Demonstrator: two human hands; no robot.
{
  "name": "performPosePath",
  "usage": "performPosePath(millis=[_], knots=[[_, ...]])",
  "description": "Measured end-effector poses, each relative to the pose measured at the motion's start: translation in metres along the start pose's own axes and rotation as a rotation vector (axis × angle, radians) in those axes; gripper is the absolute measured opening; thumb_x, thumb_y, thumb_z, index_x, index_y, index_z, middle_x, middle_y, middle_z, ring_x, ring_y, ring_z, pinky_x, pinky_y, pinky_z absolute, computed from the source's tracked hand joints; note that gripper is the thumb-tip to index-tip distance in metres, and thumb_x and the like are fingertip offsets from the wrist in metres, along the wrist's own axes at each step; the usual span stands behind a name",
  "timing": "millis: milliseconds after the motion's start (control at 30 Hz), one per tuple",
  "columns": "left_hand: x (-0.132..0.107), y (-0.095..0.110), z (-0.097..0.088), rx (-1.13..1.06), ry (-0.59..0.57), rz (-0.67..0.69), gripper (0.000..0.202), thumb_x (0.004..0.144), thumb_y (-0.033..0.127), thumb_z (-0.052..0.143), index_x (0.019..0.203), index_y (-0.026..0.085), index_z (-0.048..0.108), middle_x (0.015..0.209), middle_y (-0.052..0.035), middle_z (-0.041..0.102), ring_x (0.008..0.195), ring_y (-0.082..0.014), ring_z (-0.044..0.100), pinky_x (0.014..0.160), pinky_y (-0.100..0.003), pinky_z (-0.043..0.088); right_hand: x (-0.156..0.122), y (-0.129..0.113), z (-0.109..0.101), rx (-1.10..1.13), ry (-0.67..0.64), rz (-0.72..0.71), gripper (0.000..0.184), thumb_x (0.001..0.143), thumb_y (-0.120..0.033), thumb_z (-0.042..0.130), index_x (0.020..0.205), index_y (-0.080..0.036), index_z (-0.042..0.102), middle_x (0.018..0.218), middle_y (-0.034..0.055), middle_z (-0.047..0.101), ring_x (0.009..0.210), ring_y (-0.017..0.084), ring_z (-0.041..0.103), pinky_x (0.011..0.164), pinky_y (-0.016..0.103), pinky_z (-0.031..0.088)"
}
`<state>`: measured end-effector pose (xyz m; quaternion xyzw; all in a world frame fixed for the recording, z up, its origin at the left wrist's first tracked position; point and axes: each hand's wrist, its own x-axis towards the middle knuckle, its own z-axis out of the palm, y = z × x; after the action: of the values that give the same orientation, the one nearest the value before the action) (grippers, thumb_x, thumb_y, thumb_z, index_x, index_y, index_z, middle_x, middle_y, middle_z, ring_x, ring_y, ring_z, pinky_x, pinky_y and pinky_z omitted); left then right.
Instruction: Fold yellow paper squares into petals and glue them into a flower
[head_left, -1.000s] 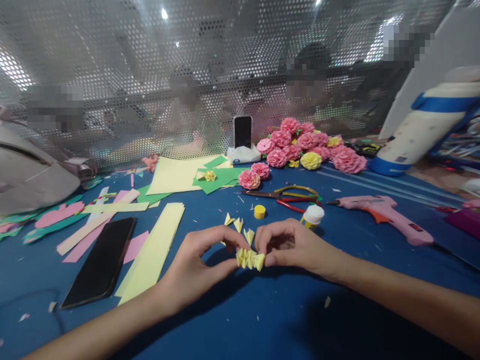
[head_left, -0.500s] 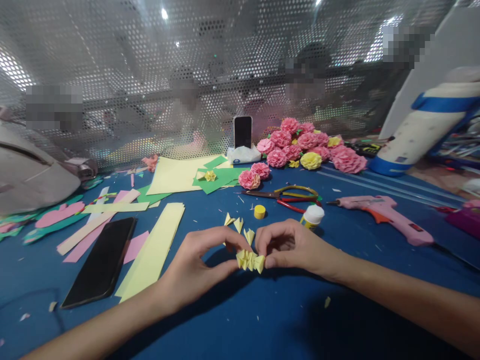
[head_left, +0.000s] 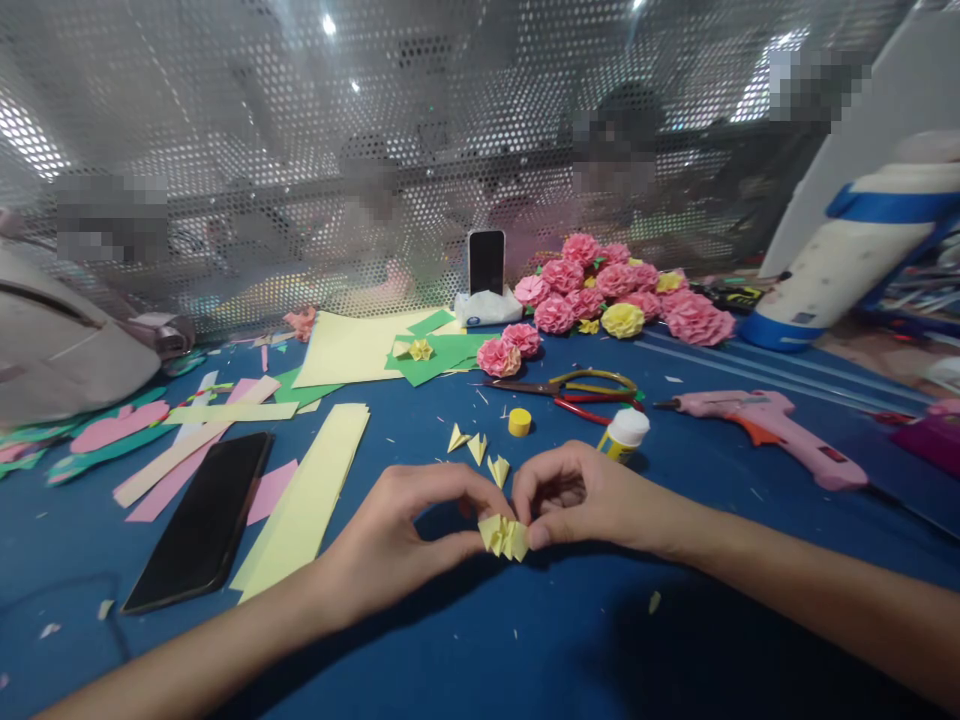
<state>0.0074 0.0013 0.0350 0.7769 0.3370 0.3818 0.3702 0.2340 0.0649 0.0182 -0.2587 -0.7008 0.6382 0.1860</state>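
Observation:
Between my two hands is a small folded yellow paper flower [head_left: 504, 538], held just over the blue table. My left hand [head_left: 420, 530] pinches its left side between thumb and fingers. On the right side, the thumb and curled fingers of my right hand [head_left: 574, 500] grip its edge. Just beyond lie several loose folded yellow paper petals [head_left: 478, 448]. Past them sits a yellow cap [head_left: 519, 422]. A glue bottle [head_left: 625, 434] with a white top stands behind my right hand, its lower part partly hidden.
Scissors [head_left: 559, 388] lie beyond the glue, and a pink glue gun [head_left: 772, 432] rests at right. Pink paper flowers [head_left: 581, 290] are heaped at the back. At left are a black phone [head_left: 202, 525] and yellow paper strips [head_left: 307, 500]. A tumbler [head_left: 855, 250] stands far right.
The paper flower has been drawn closer together and looks more compact. Both hands have shifted slightly, with the flower a little lower and to the right.

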Motion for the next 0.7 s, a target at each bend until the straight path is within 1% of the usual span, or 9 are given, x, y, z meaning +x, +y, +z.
performPosePath(millis=[100, 200, 300, 367, 433, 500, 567, 633, 700], knots=[[-0.001, -0.002, 0.001, -0.016, -0.007, -0.001, 0.010, 0.087, 0.011, 0.071, 0.093, 0.019, 0.073, 0.088, -0.0022, 0.074, 0.078, -0.0137, 0.067, 0.076, -0.023, 0.052, 0.001, 0.002, 0.000, 0.020, -0.007, 0.006, 0.030, 0.070, -0.039, 0.088, 0.081, -0.015, 0.072, 0.074, 0.0001, 0.067, 0.058, 0.007, 0.049, 0.054, 0.019, 0.037], [-0.003, -0.005, 0.004, -0.035, 0.022, -0.009, 0.010, 0.086, 0.014, 0.073, 0.095, 0.019, 0.073, 0.089, -0.0015, 0.074, 0.079, -0.0132, 0.068, 0.078, -0.022, 0.053, 0.001, 0.003, 0.002, 0.104, -0.014, 0.021, 0.030, 0.069, -0.035, 0.089, 0.084, -0.015, 0.071, 0.080, 0.0000, 0.068, 0.064, 0.008, 0.054, 0.059, 0.019, 0.041], [-0.005, -0.008, 0.008, -0.055, 0.119, -0.031, 0.016, 0.086, 0.018, 0.076, 0.100, 0.019, 0.068, 0.091, -0.0002, 0.073, 0.081, -0.0124, 0.068, 0.078, -0.020, 0.054, 0.001, 0.004, 0.005, 0.185, 0.008, 0.046, 0.029, 0.070, -0.035, 0.088, 0.080, -0.015, 0.070, 0.077, -0.0005, 0.068, 0.068, 0.009, 0.059, 0.066, 0.021, 0.044], [-0.006, -0.010, 0.011, -0.055, 0.189, -0.047, 0.014, 0.086, 0.019, 0.075, 0.097, 0.019, 0.067, 0.089, 0.0010, 0.072, 0.079, -0.0113, 0.067, 0.076, -0.019, 0.054, 0.000, 0.004, 0.007, 0.202, 0.019, 0.053, 0.029, 0.074, -0.038, 0.086, 0.079, -0.014, 0.070, 0.075, 0.0004, 0.069, 0.069, 0.010, 0.060, 0.068, 0.021, 0.045], [-0.006, -0.010, 0.013, -0.036, 0.226, -0.058, 0.008, 0.087, 0.018, 0.073, 0.093, 0.019, 0.068, 0.087, 0.0015, 0.072, 0.077, -0.0106, 0.066, 0.074, -0.017, 0.053, -0.001, 0.005, 0.009, 0.209, 0.021, 0.057, 0.028, 0.077, -0.039, 0.083, 0.081, -0.014, 0.071, 0.075, 0.0019, 0.071, 0.067, 0.010, 0.059, 0.065, 0.020, 0.043], [-0.007, -0.010, 0.014, -0.007, 0.236, -0.059, 0.003, 0.088, 0.017, 0.071, 0.091, 0.019, 0.071, 0.086, 0.0013, 0.074, 0.076, -0.0103, 0.066, 0.074, -0.017, 0.052, -0.001, 0.005, 0.010, 0.207, 0.025, 0.057, 0.027, 0.079, -0.040, 0.082, 0.083, -0.015, 0.073, 0.075, 0.0027, 0.073, 0.062, 0.008, 0.055, 0.058, 0.018, 0.038], [-0.006, -0.008, 0.015, 0.020, 0.235, -0.062, 0.004, 0.089, 0.017, 0.069, 0.091, 0.019, 0.073, 0.086, 0.0007, 0.075, 0.075, -0.0105, 0.067, 0.075, -0.018, 0.051, -0.002, 0.004, 0.011, 0.186, 0.029, 0.045, 0.026, 0.081, -0.040, 0.080, 0.084, -0.015, 0.075, 0.075, 0.0030, 0.073, 0.058, 0.007, 0.049, 0.052, 0.018, 0.034], [-0.006, -0.005, 0.015, 0.039, 0.232, -0.069, 0.007, 0.090, 0.018, 0.067, 0.090, 0.018, 0.074, 0.085, 0.0003, 0.076, 0.074, -0.0108, 0.066, 0.073, -0.018, 0.050, -0.001, 0.004, 0.012, 0.141, 0.038, 0.026, 0.028, 0.082, -0.042, 0.079, 0.082, -0.014, 0.075, 0.073, 0.0034, 0.072, 0.056, 0.007, 0.049, 0.051, 0.019, 0.034], [-0.006, -0.004, 0.016, 0.044, 0.230, -0.090, 0.009, 0.090, 0.018, 0.065, 0.087, 0.018, 0.074, 0.081, 0.0001, 0.075, 0.071, -0.0110, 0.065, 0.071, -0.019, 0.049, -0.001, 0.003, 0.012, 0.083, 0.081, 0.002, 0.030, 0.080, -0.043, 0.081, 0.077, -0.014, 0.072, 0.069, 0.0021, 0.070, 0.056, 0.008, 0.050, 0.052, 0.019, 0.035]])
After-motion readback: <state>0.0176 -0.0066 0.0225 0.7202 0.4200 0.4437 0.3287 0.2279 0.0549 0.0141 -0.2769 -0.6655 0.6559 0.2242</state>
